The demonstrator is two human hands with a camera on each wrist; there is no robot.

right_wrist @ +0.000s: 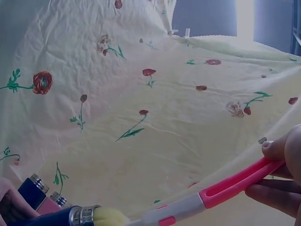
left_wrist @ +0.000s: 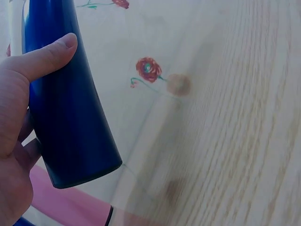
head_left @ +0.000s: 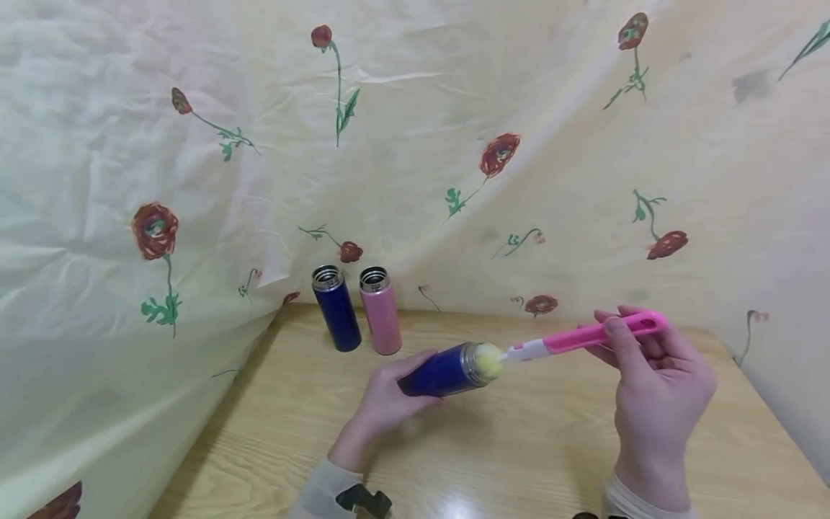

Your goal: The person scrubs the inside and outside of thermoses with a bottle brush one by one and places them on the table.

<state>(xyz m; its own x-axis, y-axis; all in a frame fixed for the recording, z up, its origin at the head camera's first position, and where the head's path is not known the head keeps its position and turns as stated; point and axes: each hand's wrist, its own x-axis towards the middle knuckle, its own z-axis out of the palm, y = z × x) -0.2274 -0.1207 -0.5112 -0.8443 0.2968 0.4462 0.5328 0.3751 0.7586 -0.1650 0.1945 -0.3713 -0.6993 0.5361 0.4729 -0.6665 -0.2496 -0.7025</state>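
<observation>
My left hand (head_left: 392, 393) grips a dark blue bottle (head_left: 437, 373) round its lower body, tilted so that its open steel mouth points right. In the left wrist view the thumb lies across the blue bottle (left_wrist: 70, 108). Between thumb and fingers, my right hand (head_left: 661, 389) pinches the pink handle of a bottle brush (head_left: 580, 337). The brush's pale yellow sponge head (head_left: 488, 362) sits at the bottle's mouth, partly inside it. In the right wrist view the white neck of the brush (right_wrist: 174, 212) leads down to the sponge (right_wrist: 108, 217).
Behind the left hand, a second dark blue bottle (head_left: 337, 310) and a pink bottle (head_left: 381, 313) stand upright without lids. They are on a wooden table (head_left: 519, 447), near its back edge. A flower-patterned cloth (head_left: 402, 144) hangs behind and to the left.
</observation>
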